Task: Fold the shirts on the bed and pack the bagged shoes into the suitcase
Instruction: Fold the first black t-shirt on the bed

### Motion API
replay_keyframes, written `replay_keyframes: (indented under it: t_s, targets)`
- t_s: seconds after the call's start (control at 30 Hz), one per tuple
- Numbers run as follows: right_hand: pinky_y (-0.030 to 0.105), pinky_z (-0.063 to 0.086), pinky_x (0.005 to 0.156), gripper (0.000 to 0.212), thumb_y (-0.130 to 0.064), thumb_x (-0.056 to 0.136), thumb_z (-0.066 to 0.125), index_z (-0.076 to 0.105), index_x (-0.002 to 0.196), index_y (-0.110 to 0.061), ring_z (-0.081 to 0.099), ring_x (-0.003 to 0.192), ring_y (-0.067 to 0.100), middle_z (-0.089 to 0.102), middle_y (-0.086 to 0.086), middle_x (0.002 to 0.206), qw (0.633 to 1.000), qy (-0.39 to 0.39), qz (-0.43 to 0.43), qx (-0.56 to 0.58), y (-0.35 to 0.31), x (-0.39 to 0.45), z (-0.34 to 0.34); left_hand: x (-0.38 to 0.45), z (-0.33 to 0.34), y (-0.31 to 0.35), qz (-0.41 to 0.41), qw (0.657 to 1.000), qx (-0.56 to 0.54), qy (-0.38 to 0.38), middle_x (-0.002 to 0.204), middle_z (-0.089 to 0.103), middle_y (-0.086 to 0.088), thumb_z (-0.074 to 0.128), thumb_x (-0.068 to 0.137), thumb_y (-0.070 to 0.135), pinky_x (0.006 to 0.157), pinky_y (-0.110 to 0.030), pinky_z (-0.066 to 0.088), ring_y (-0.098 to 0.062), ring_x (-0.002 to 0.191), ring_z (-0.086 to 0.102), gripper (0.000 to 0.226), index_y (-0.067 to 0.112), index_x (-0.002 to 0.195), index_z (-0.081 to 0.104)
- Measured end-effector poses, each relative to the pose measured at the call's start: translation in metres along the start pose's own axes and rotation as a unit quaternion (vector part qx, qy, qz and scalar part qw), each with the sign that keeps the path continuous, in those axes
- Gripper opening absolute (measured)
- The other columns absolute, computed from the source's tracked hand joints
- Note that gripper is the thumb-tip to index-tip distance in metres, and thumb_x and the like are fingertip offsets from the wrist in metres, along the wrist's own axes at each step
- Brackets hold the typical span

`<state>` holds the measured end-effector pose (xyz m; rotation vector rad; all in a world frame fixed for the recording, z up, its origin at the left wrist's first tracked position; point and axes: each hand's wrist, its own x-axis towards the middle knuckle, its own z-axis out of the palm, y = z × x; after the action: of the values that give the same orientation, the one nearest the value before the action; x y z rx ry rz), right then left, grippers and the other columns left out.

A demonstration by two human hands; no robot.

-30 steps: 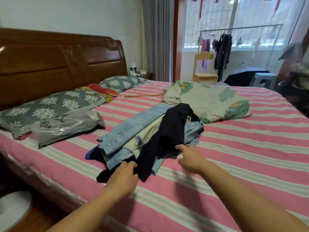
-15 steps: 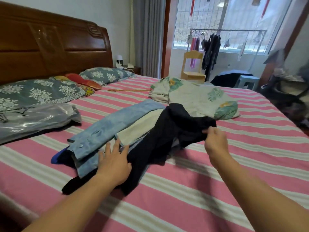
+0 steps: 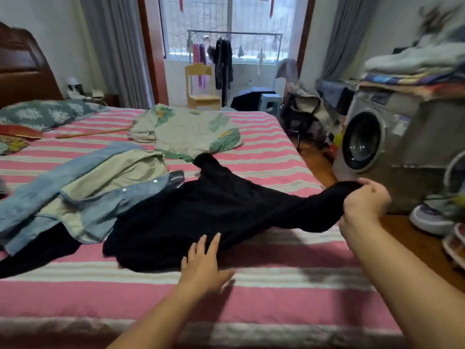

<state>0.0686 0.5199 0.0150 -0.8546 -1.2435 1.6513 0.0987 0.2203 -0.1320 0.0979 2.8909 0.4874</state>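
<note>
A black shirt (image 3: 201, 212) lies spread across the pink striped bed (image 3: 264, 293). My right hand (image 3: 364, 200) grips one end of it, lifted off the bed's right edge and pulled taut. My left hand (image 3: 203, 263) lies flat with straight fingers on the shirt's near hem. To the left a blue denim shirt (image 3: 100, 205) and a beige shirt (image 3: 120, 172) lie in a loose heap, partly under the black one. No bagged shoes or suitcase are in view.
A leaf-print cover (image 3: 191, 129) lies folded at the far middle of the bed. Pillows (image 3: 42, 114) and a wooden stick (image 3: 93, 133) are at the far left. A washing machine (image 3: 392, 149) piled with laundry and several shoes (image 3: 432, 217) stand right of the bed.
My right hand has pulled the black shirt off the heap to the right and spread it out. My left hand moved right onto its near hem. The view has turned right.
</note>
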Motion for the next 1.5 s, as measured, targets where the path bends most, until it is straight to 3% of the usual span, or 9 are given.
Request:
replay_keyframes:
  t_s: [0.17,0.37,0.53,0.7,0.9,1.03,1.33,1.4,1.5]
  targets:
    - [0.032,0.046,0.081,0.02,-0.013,0.086,0.041,0.059,0.08,-0.021,0.058,0.088,0.026,0.056,0.008,0.102,0.991,0.116,0.057,-0.036,0.002,0.06,-0.097,-0.023,0.035,-0.044,-0.003,0.98,0.18,0.088,0.109,0.071,-0.007,0.079,0.071,0.029,0.095,-0.059,0.051,-0.033,0.106,0.068,0.049,0.018,0.118,0.071]
    - [0.041,0.043,0.109,0.058,-0.016,0.086,0.069,0.053,0.141,-0.018,0.051,0.127,0.037,0.049,0.017,0.145,0.733,-0.335,-0.054,-0.589,0.044,0.027,-0.111,-0.039,-0.053,-0.019,-0.018,0.997,-0.042,0.055,0.107,0.07,-0.014,0.043,0.097,0.01,0.075,-0.036,0.044,-0.037,0.098,0.065,0.02,0.024,0.1,0.058]
    - [0.025,0.036,0.111,0.107,-0.02,0.075,0.08,0.016,0.16,-0.033,0.039,0.136,0.01,0.042,-0.009,0.147,0.584,-0.694,-0.211,-0.365,0.03,-0.128,-0.092,-0.103,-0.092,0.055,0.092,0.949,-0.297,-0.049,0.098,0.067,0.003,0.058,0.101,0.033,0.07,-0.021,0.049,-0.009,0.083,0.066,0.013,0.028,0.113,0.055]
    - [0.037,0.055,0.084,0.058,-0.011,0.076,0.057,0.054,0.124,-0.041,0.067,0.098,0.01,0.072,-0.008,0.108,0.712,-0.587,-0.262,-0.283,0.039,-0.162,-0.098,-0.127,-0.083,0.036,0.085,0.772,-0.627,-0.066,0.114,0.073,-0.006,0.078,0.075,0.035,0.091,-0.032,0.055,-0.018,0.107,0.07,0.066,0.031,0.134,0.047]
    - [0.044,0.054,0.082,0.02,-0.036,0.095,0.063,0.072,0.093,-0.019,0.071,0.091,0.021,0.076,0.003,0.091,0.849,-0.501,0.002,-0.167,0.008,-0.152,-0.104,-0.117,0.006,-0.001,0.137,0.974,-0.147,0.102,0.158,0.028,0.015,0.062,0.072,0.069,0.122,-0.04,0.022,-0.008,0.149,0.023,0.099,0.043,0.157,0.018]
    - [0.041,0.057,0.092,0.051,-0.057,0.085,0.07,0.068,0.115,-0.016,0.074,0.097,0.02,0.077,0.0,0.105,0.878,-0.449,0.142,-0.091,-0.028,-0.157,-0.106,-0.08,0.016,0.002,0.004,0.979,-0.147,0.143,0.156,0.04,-0.002,0.068,0.083,0.03,0.116,-0.046,0.034,-0.026,0.144,0.038,0.078,0.037,0.153,0.034]
    - [0.039,0.049,0.086,0.014,-0.028,0.102,0.058,0.064,0.105,-0.016,0.063,0.111,0.033,0.069,-0.002,0.099,0.957,-0.245,-0.087,-0.132,-0.077,-0.096,-0.113,-0.054,-0.104,-0.044,-0.075,0.959,-0.052,0.27,0.107,0.066,-0.021,0.049,0.084,0.003,0.077,-0.046,0.049,-0.044,0.095,0.064,0.028,0.011,0.107,0.064]
    - [0.031,0.053,0.077,0.004,-0.015,0.097,0.064,0.067,0.096,-0.018,0.071,0.095,0.017,0.07,-0.011,0.082,0.854,-0.45,-0.091,-0.244,-0.064,-0.093,-0.123,-0.038,-0.132,-0.055,-0.104,0.964,-0.113,0.216,0.12,0.063,-0.028,0.046,0.092,0.002,0.091,-0.051,0.051,-0.047,0.108,0.062,0.031,0.002,0.117,0.065]
    - [0.022,0.053,0.084,0.031,-0.021,0.092,0.072,0.064,0.122,-0.02,0.068,0.096,0.002,0.072,-0.015,0.108,0.406,-0.701,-0.04,-0.585,-0.046,-0.107,-0.136,-0.055,-0.155,-0.05,-0.023,0.965,-0.245,0.093,0.091,0.073,-0.015,0.045,0.089,-0.005,0.074,-0.046,0.059,-0.034,0.083,0.068,0.035,0.014,0.096,0.074]
